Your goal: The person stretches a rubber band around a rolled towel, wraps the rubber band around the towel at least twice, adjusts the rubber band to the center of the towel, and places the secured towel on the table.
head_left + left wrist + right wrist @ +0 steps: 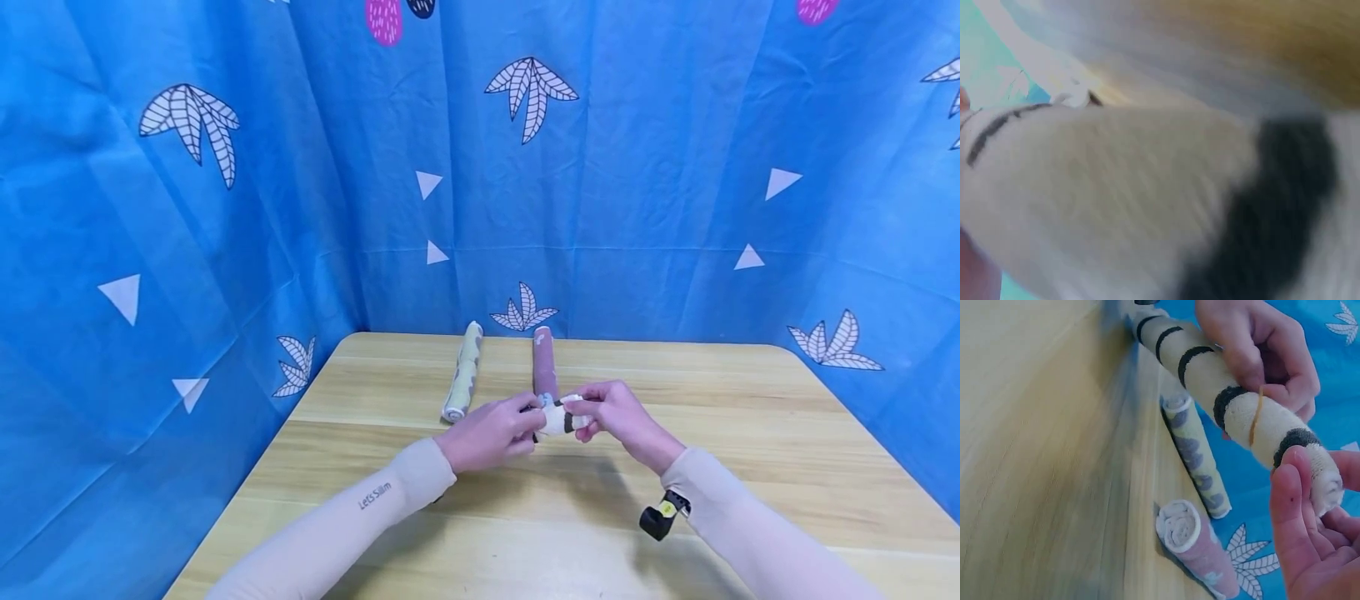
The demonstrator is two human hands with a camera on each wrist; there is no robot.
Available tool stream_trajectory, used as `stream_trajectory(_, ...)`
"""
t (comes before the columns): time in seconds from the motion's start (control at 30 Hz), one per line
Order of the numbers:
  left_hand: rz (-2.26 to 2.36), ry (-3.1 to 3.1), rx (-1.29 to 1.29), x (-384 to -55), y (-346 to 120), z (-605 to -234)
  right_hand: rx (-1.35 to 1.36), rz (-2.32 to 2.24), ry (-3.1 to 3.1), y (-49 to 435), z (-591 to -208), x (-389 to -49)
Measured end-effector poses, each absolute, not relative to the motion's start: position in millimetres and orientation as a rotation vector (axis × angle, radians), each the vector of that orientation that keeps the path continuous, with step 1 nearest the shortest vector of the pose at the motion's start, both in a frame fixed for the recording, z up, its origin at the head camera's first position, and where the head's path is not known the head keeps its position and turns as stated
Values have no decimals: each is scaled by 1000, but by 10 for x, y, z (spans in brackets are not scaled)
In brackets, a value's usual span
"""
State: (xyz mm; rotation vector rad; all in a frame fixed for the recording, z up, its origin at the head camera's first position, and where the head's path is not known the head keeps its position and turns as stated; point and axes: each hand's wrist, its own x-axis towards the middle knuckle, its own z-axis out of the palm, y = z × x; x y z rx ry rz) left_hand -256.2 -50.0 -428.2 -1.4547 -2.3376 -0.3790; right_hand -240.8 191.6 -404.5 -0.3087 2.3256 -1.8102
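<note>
Between both hands is a rolled towel, white with black stripes, raised above the table. My left hand grips its middle; in the right wrist view, its fingertips pinch at a thin tan rubber band that circles the roll. The right hand holds the roll's end, thumb and fingers around it beside the last black stripe. Most of the left wrist view is filled by the striped cloth, blurred. Behind the hands lies a pink rolled towel, its near end partly covered by them.
A pale green rolled towel with grey spots lies left of the pink one on the wooden table. A blue patterned curtain encloses the table's back and sides. A black strap hangs at the right wrist.
</note>
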Motion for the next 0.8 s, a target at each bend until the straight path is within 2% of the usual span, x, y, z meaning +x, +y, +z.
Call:
stream_trajectory(0.1, -541, -2401, -1434, -2571, -521, -4261, -399, -1704, 2412, 1914, -4015, -2384)
stream_trajectory(0.4, -814, -2545, -1320, -2581, -535, -4234, -1045, -1386, 2671, 1963, -4060, -2360)
stream_trajectory(0.47, -854, -2551, -1302, -2575, -537, -4237, -1121, -1362, 2697, 1960, -4079, -2353)
stream_trajectory(0.6, -853, -2515, -1307, -2544, -550, -4266, -1035, -1401, 2722, 1943, -4082, -2345)
stream_trajectory(0.8, -566, -2356, -1325, -2458, -549, -4312, -785, -1512, 2684, 1926, -4038, -2376)
